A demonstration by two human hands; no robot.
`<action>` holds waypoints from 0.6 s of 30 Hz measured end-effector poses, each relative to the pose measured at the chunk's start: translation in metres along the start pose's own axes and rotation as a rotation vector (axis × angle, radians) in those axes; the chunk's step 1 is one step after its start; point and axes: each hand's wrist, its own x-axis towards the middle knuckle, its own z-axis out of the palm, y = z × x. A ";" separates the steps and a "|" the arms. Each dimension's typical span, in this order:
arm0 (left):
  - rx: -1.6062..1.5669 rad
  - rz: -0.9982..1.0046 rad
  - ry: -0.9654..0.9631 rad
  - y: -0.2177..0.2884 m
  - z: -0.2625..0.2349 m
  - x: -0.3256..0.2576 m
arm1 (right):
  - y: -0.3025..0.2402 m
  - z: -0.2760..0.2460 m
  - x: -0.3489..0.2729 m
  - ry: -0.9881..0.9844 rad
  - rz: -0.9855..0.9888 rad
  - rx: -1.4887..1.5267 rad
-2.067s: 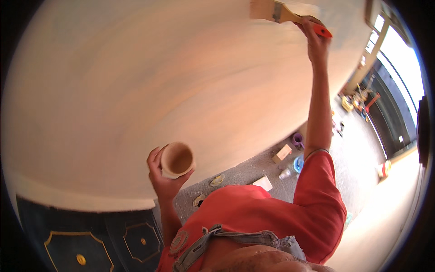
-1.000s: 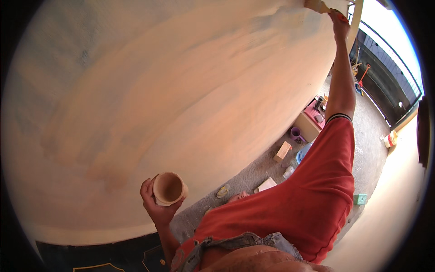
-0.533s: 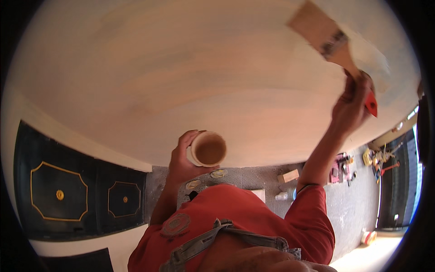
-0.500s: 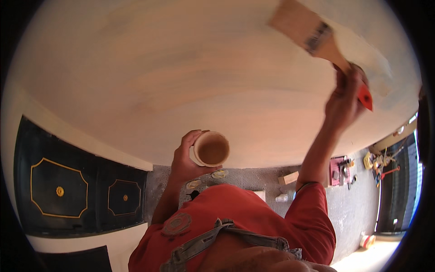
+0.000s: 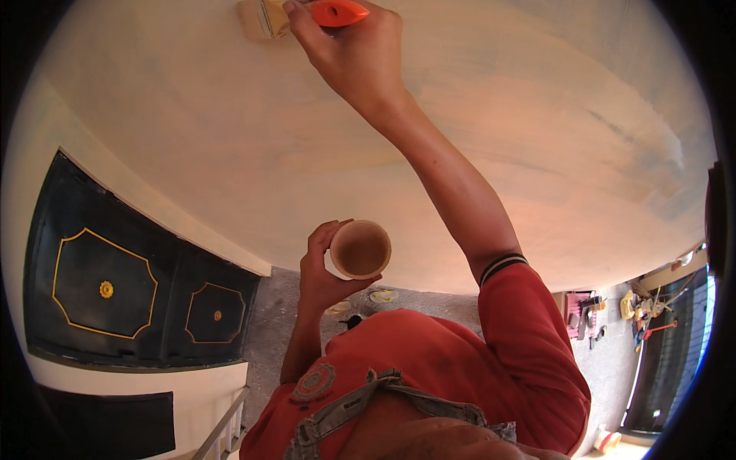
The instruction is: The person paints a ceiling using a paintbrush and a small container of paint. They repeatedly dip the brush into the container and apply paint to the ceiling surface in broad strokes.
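Two hands at work, both occupied. Right hand (image 5: 359, 57) raised to the top of the view, fingers (image 5: 303, 27) clenched round the orange handle of a brush (image 5: 295, 14); the bristle end lies to the left of the hand, against the pale wall (image 5: 537, 130), partly cut by the frame edge. Right arm stretched up from a red sleeve (image 5: 529, 337) with a dark striped cuff.

Left hand (image 5: 322, 268) lower, near centre, fingers wrapped about the side of a small cup (image 5: 360, 249); cup tilted with its mouth toward the camera, inside brownish, contents not readable. Cup and brush well apart.

The wall fills most of the view, cream with faint bluish streaks at right. Lower left: black door (image 5: 115, 299) with gold-lined panels and small gold studs. Below the cup: grey floor (image 5: 276, 322) bearing a few pale round items, too small to tell. Far right: clutter of tools, unclear.
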 end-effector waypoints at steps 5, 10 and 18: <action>0.013 0.019 0.045 -0.012 -0.011 -0.006 | 0.005 -0.011 -0.001 0.034 -0.055 -0.134; -0.019 0.035 0.044 -0.015 -0.018 -0.006 | -0.015 -0.059 0.000 0.094 0.025 -0.292; -0.011 0.094 -0.022 -0.023 -0.024 -0.001 | -0.029 -0.162 0.021 0.107 -0.015 -0.406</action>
